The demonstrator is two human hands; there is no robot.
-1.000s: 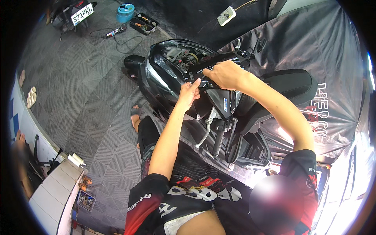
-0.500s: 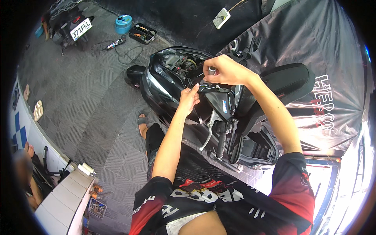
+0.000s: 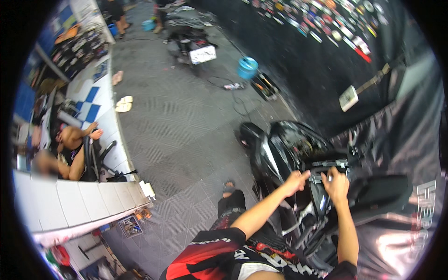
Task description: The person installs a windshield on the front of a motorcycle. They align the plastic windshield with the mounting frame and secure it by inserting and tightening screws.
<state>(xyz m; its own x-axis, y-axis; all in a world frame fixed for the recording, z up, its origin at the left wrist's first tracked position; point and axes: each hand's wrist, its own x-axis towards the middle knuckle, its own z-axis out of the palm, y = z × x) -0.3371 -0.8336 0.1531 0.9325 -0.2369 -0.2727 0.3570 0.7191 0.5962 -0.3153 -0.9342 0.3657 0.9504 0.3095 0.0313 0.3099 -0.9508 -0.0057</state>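
Observation:
A black scooter (image 3: pixel 268 163) stands before me, its front open with inner parts (image 3: pixel 298 144) exposed. My left hand (image 3: pixel 296 183) is closed at the near edge of a dark panel (image 3: pixel 322 196) by the handlebar, thumb pointing right. Just to its right, my right hand (image 3: pixel 337 186) has curled fingers around a small object with a pale round end (image 3: pixel 330 178); blur hides its kind. Beyond both hands lies a dark piece with a light edge (image 3: pixel 329 163). Below them a silver brake lever (image 3: pixel 298 224) shows.
A black seat (image 3: pixel 380 193) is at the right. Farther off are an open tool box (image 3: pixel 264 87), a blue tub (image 3: pixel 247 67), a corded tool (image 3: pixel 233 86) and another motorbike (image 3: pixel 191 44). A person (image 3: pixel 70 156) sits at left behind a white tiled ledge (image 3: pixel 79 198).
The view has swung left, so the scooter appears farther right. My right hand has come nearer to me, roughly level with the left. A light-edged dark piece now shows beyond the hands.

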